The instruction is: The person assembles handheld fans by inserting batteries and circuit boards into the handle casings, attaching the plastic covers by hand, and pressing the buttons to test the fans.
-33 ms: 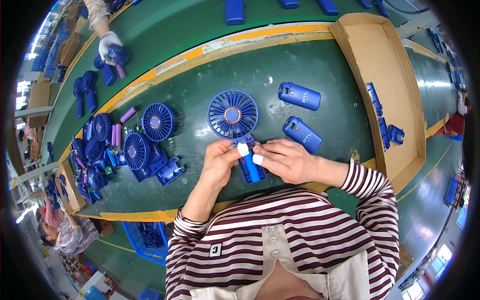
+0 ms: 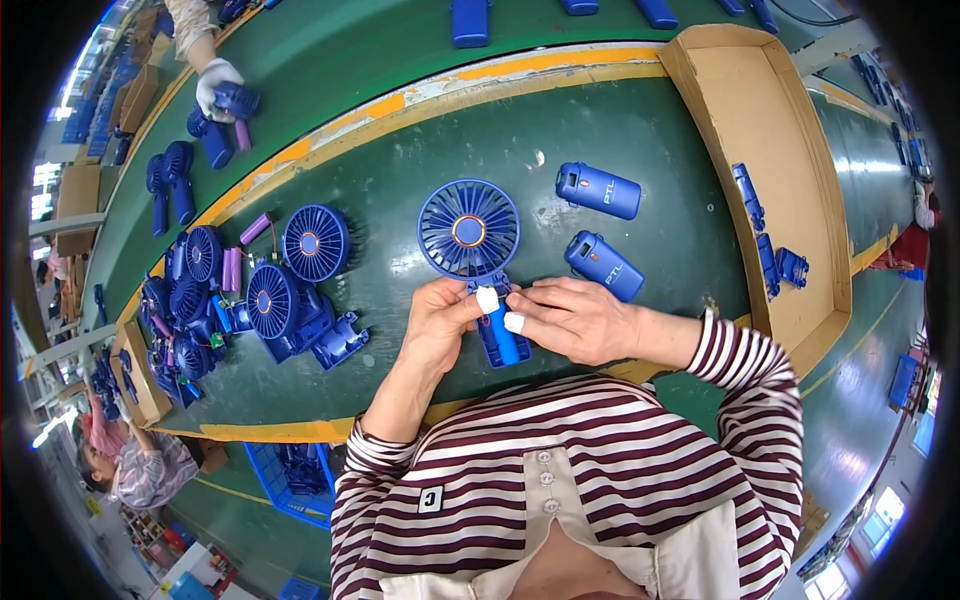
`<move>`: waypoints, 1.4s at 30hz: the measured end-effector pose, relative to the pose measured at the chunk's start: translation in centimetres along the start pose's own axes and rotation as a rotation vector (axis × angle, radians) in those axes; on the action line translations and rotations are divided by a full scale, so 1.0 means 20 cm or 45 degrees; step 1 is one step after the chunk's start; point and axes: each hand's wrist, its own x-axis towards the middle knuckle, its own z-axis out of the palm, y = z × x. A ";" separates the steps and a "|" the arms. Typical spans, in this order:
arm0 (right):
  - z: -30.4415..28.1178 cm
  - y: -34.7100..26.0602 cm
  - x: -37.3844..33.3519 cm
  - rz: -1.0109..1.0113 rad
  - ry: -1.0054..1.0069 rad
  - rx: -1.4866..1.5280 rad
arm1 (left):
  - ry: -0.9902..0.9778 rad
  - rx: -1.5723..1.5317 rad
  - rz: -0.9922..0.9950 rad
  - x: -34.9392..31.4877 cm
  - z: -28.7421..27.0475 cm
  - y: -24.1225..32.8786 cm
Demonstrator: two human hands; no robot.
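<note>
Head view: a blue handheld fan (image 2: pixel 468 230) is being held over the green table (image 2: pixel 680 180), directly in front of the striped shirt (image 2: pixel 600 460), its round grille pointing away from the body and its handle toward it. The handle is being gripped at the neck by the left hand (image 2: pixel 440 305), whose fingers are curling in from the left while the thumb, capped by a white finger cover (image 2: pixel 487 300), is being laid across the front. A blue cylinder (image 2: pixel 507 345) is lying lengthwise in the handle's uncovered shell. The right hand (image 2: pixel 580 318) is being kept half curled, palm down, its covered fingertip resting beside the cylinder's upper end; whether anything is being pinched there cannot be told.

The handle's upper part is being hidden by the fingertips, and the left hand's curled fingers are being partly screened by its own thumb. Any thin wires between the fingertips are proving too small to trace. At the upper left, a co-worker's gloved hand (image 2: pixel 218 85) is being cut off from its body by the view's dark rim.
</note>
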 end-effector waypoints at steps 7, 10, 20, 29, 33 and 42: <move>-0.09 0.04 0.10 -0.324 -0.516 -0.230 | -0.092 0.236 0.055 0.00 0.02 0.00; -0.09 0.03 0.09 -0.286 -0.521 -0.125 | -0.032 0.202 0.061 -0.02 0.05 0.01; -0.22 -0.09 -0.02 0.698 -0.120 -0.289 | 0.150 -0.114 -0.051 0.05 0.07 0.04; -0.20 -0.16 -0.15 1.121 -0.270 -0.587 | 0.169 -0.149 -0.049 0.07 0.07 0.01; -0.18 -0.14 -0.15 1.067 -0.244 -0.674 | 0.095 -0.247 -0.052 0.06 0.04 0.01; -0.19 -0.13 -0.05 1.166 -0.130 -0.460 | 0.141 -0.127 -0.059 0.05 0.09 0.00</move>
